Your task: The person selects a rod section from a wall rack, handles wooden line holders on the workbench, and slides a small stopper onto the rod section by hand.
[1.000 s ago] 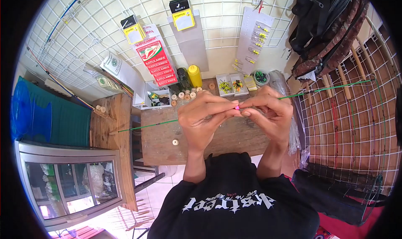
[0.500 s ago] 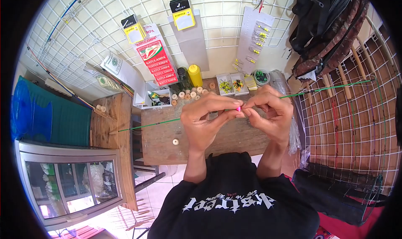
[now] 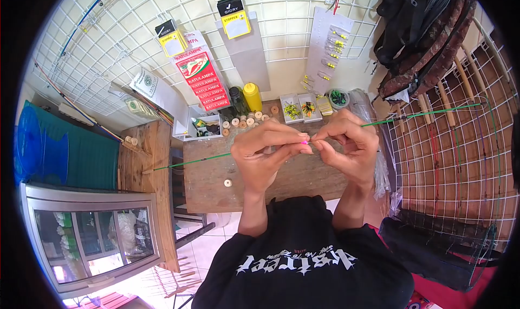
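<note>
A thin green fishing rod [image 3: 200, 159] crosses the view, tilted slightly up to the right, its middle hidden by my hands. My left hand [image 3: 262, 154] is closed around it, thumb and forefinger pinching at a small bright pink piece [image 3: 305, 142] in line with the rod. I cannot make out what the pink piece is. Close on the right, my right hand [image 3: 349, 146] also grips the rod, its thumb and forefinger pressed together near the pink piece. The fingertips of the two hands almost meet above the wooden table [image 3: 206, 184].
Several wooden rings [image 3: 242, 124] stand by a yellow bottle [image 3: 252, 98], with one loose ring [image 3: 227, 183] nearer me. White trays [image 3: 292, 111] of small yellow-green items sit at the back. Rods hang on the wire grid [image 3: 471, 163] at right; a glass-fronted cabinet [image 3: 92, 238] is at left.
My left hand has shifted slightly left, and the gap between the two hands' fingertips looks a little wider. Less of the pink piece shows. The rod stays nearly in place.
</note>
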A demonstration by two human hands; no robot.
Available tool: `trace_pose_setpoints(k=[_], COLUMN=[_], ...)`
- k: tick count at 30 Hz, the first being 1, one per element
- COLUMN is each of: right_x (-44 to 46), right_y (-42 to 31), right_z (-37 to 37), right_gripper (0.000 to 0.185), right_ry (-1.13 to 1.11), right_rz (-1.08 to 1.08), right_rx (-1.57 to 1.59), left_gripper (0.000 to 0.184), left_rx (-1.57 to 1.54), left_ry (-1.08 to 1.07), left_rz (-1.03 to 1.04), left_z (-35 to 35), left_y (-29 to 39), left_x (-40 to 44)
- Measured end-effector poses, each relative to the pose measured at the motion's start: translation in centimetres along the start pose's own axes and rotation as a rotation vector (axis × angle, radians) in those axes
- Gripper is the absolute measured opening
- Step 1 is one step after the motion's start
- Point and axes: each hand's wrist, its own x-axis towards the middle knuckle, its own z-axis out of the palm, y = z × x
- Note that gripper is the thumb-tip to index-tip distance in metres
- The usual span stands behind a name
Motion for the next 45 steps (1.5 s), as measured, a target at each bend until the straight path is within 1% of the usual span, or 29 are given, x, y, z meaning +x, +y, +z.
trace_pose_setpoints(k=[11, 13, 20, 26, 37, 45], right_x=[-0.03, -0.02, 0.06, -0.02, 0.21, 0.13], right_y=[0.06, -0.02, -0.08, 0.15, -0.22, -0.16], right_z=[-0.13, -0.05, -0.01, -0.06, -0.10, -0.10], right_gripper=[0.017, 0.017, 0.017, 0.019, 0.018, 0.019], right_ry=[-0.021, -0.014, -0.009, -0.013, -0.033, -0.033], right_rz=[-0.019, -0.016, -0.026, -0.024, -0.067, -0.052], right_rx=[-0.016, -0.008, 0.011, -0.003, -0.024, -0.031], left_gripper=[0.020, 0.020, 0.019, 0.020, 0.020, 0.021], left_rx=[0.055, 0.066, 0.076, 0.085, 0.151, 0.177], left_ry=[-0.012, -0.001, 0.017, -0.002, -0.047, -0.033], left_rz=[0.016, -0.013, 0.013, -0.024, 0.046, 0.039], left_z=[0.09, 0.13, 0.07, 0.19, 0.08, 0.29], left_y=[0.32, 0.50, 0.28, 0.55, 0.39, 0.55], left_x=[0.13, 0.12, 0.13, 0.20, 0.32, 0.22])
